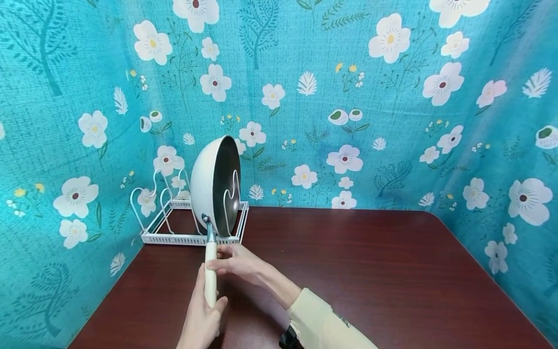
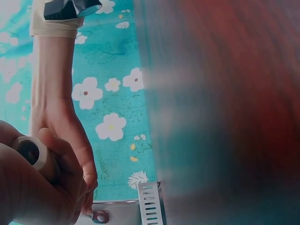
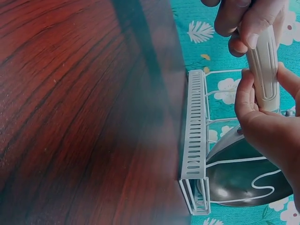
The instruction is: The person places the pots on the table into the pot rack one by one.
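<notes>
A white frying pan [image 1: 203,179] with a dark inside stands on its edge in the right part of a white wire rack [image 1: 174,239]. Its cream handle [image 1: 211,276] points toward me. My left hand [image 1: 201,315] grips the handle near its end, and the handle's hollow end shows in the left wrist view. Farther up, close to the metal neck, my right hand [image 1: 241,264] pinches the handle between thumb and fingers. In the right wrist view the pan's dark inside [image 3: 243,180] sits behind the rack's wire dividers [image 3: 239,161].
The rack's wire loops [image 1: 163,203] left of the pan hold nothing. Dark red-brown table [image 1: 348,271] stretches to the right. Blue flowered cloth [image 1: 305,121] hangs behind and along both sides. A black device [image 1: 288,338] is on the right wrist, by the cream sleeve [image 1: 318,315].
</notes>
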The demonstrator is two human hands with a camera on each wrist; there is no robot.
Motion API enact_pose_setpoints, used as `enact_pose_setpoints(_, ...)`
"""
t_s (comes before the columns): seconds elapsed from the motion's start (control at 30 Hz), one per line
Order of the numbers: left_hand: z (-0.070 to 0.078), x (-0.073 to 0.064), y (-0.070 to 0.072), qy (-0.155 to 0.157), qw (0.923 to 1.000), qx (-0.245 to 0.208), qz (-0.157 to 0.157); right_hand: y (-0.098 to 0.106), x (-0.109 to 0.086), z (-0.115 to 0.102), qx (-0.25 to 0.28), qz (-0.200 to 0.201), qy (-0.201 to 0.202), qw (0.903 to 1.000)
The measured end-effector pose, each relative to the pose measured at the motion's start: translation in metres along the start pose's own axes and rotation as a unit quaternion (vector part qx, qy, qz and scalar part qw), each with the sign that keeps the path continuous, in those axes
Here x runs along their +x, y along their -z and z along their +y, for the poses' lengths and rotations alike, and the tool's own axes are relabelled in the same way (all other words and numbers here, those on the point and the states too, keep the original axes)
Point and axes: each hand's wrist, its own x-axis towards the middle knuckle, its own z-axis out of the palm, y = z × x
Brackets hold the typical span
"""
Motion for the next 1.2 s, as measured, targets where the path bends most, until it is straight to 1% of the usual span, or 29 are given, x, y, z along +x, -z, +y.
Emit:
enact_pose_setpoints(0.17, -0.001, 0.005, 0.004, 0.018, 0.9997, -0.008, -0.016, -0.002, 0.003, 0.000, 0.001, 0.002, 0.005, 1.0000)
enact_pose_setpoints(0.37, -0.001, 0.011, 0.010, 0.039, 0.9975, -0.035, -0.047, -0.003, 0.008, 0.002, 0.002, 0.028, 0.001, 0.9996)
enact_pose_setpoints(0.43, -0.001, 0.012, 0.011, 0.048, 0.9964, -0.044, -0.055, -0.004, 0.008, 0.002, -0.007, 0.035, 0.001, 0.9993)
enact_pose_setpoints(0.53, -0.002, 0.013, 0.013, 0.051, 0.9957, -0.048, -0.060, -0.004, 0.007, 0.002, -0.039, 0.047, 0.004, 0.9981)
enact_pose_setpoints(0.67, -0.006, 0.015, 0.017, 0.052, 0.9948, -0.061, -0.062, -0.004, 0.003, 0.001, -0.098, 0.067, 0.012, 0.9929)
enact_pose_setpoints(0.73, -0.007, 0.017, 0.021, 0.056, 0.9942, -0.066, -0.064, -0.003, 0.001, 0.001, -0.114, 0.072, 0.016, 0.9907)
enact_pose_setpoints(0.8, -0.007, 0.018, 0.024, 0.057, 0.9934, -0.071, -0.071, -0.001, -0.001, 0.001, -0.118, 0.076, 0.020, 0.9900)
enact_pose_setpoints(0.87, -0.007, 0.020, 0.027, 0.055, 0.9936, -0.061, -0.077, 0.001, -0.003, -0.001, -0.120, 0.076, 0.022, 0.9897)
enact_pose_setpoints(0.93, -0.006, 0.021, 0.030, 0.047, 0.9947, -0.042, -0.081, 0.001, -0.006, -0.002, -0.136, 0.076, 0.025, 0.9875)
enact_pose_setpoints(1.0, -0.004, 0.023, 0.034, 0.037, 0.9958, -0.016, -0.082, 0.000, -0.009, -0.004, -0.170, 0.077, 0.029, 0.9820)
enact_pose_setpoints(1.1, -0.003, 0.024, 0.038, 0.027, 0.9968, 0.020, -0.073, -0.001, -0.013, -0.005, -0.228, 0.080, 0.040, 0.9697)
enact_pose_setpoints(1.2, -0.003, 0.026, 0.040, 0.014, 0.9970, 0.046, -0.061, -0.002, -0.017, -0.005, -0.265, 0.083, 0.049, 0.9595)
